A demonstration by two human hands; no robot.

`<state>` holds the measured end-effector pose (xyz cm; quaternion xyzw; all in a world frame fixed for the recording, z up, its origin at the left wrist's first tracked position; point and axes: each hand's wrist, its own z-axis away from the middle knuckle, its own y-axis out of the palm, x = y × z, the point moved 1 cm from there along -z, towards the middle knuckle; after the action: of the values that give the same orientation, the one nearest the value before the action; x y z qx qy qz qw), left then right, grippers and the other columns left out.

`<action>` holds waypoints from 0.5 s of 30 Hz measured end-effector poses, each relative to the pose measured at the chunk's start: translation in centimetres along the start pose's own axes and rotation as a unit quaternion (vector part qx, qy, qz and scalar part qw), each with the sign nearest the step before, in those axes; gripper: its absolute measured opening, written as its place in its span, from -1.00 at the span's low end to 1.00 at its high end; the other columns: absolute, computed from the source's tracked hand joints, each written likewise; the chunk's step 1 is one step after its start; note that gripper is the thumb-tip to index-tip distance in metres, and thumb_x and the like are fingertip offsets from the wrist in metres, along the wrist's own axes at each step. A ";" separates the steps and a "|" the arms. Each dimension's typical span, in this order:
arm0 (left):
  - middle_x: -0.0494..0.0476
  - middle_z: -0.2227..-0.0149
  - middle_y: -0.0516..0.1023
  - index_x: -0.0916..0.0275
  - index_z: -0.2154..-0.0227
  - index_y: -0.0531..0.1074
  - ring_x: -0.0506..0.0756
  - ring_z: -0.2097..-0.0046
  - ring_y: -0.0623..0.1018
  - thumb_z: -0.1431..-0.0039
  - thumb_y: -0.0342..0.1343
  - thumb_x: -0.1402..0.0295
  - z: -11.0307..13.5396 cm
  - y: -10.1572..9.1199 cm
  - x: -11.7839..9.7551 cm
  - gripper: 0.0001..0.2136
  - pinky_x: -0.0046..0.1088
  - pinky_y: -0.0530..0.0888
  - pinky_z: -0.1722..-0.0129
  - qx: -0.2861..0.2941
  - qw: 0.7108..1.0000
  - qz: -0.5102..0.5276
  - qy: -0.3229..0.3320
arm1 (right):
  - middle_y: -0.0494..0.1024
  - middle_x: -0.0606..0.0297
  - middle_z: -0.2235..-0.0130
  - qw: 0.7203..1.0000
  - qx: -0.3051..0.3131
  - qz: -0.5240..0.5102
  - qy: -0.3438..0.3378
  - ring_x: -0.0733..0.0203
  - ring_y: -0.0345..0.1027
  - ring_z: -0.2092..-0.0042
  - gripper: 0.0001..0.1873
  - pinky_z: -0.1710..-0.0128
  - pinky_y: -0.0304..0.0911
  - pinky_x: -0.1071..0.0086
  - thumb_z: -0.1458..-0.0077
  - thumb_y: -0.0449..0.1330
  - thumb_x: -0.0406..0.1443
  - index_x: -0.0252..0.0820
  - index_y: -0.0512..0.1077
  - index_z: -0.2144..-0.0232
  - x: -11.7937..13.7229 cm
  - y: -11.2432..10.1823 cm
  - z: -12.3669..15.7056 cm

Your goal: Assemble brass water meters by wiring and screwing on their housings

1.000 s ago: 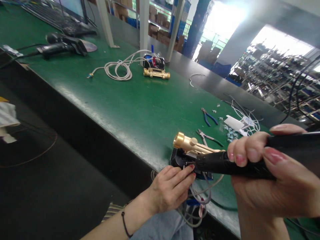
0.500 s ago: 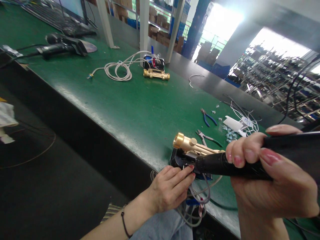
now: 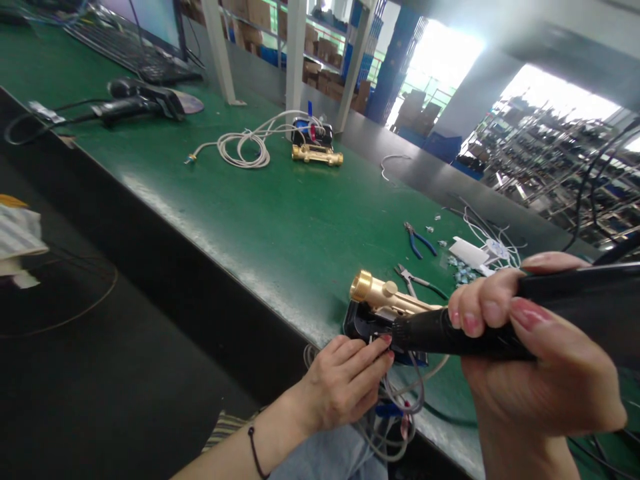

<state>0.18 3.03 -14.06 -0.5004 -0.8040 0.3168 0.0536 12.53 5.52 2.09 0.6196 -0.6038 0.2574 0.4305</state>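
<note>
My right hand (image 3: 540, 347) is wrapped around a black electric screwdriver (image 3: 465, 333), held almost level and pointing left. Its tip end meets the black housing (image 3: 359, 321) of a meter with a gold-coloured brass pipe body (image 3: 390, 295) at the bench's front edge. My left hand (image 3: 345, 380) grips the near side of this housing, its fingertips close together beside the screwdriver's nose. What lies under those fingertips is hidden. Grey cable loops (image 3: 395, 447) hang from the meter over the edge, above my lap.
Two pairs of cutting pliers (image 3: 419, 241) (image 3: 420, 280) lie beyond the meter, near small clear-blue bits (image 3: 463, 272) and white wires (image 3: 500, 250). Farther back stands another brass meter (image 3: 317, 155) with a coiled cable (image 3: 245, 150). A handheld scanner (image 3: 135, 103) and keyboard (image 3: 125, 50) are at far left.
The view has shifted slightly, so the bench things appear a little further right and lower. Both hands keep their grips, and the screwdriver stays at the housing.
</note>
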 end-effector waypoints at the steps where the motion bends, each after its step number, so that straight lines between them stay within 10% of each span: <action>1: 0.24 0.03 0.54 0.31 0.06 0.41 0.09 0.22 0.50 -0.12 -0.01 0.47 0.0 0.0 0.0 -0.69 -0.34 0.44 0.33 0.004 1.000 0.001 -0.004 | 0.28 0.49 0.61 1.000 -0.001 0.000 0.002 0.39 0.13 0.62 -0.81 0.58 0.14 0.44 0.07 0.16 -0.37 -0.11 0.30 0.32 0.0 0.0 0.0; 15: 0.21 0.05 0.55 0.30 0.07 0.41 0.09 0.23 0.49 -0.11 0.02 0.47 -0.1 -0.2 0.0 -0.70 -0.34 0.43 0.31 -0.003 1.000 0.006 -0.012 | 0.28 0.49 0.60 1.000 -0.015 0.002 -0.009 0.38 0.10 0.61 -0.77 0.56 0.12 0.42 0.09 0.13 -0.38 -0.10 0.30 0.29 0.2 0.1 0.2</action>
<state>0.10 3.08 -13.87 -0.5018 -0.8023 0.3206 0.0407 12.45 5.25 2.13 0.6142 -0.6129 0.2439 0.4332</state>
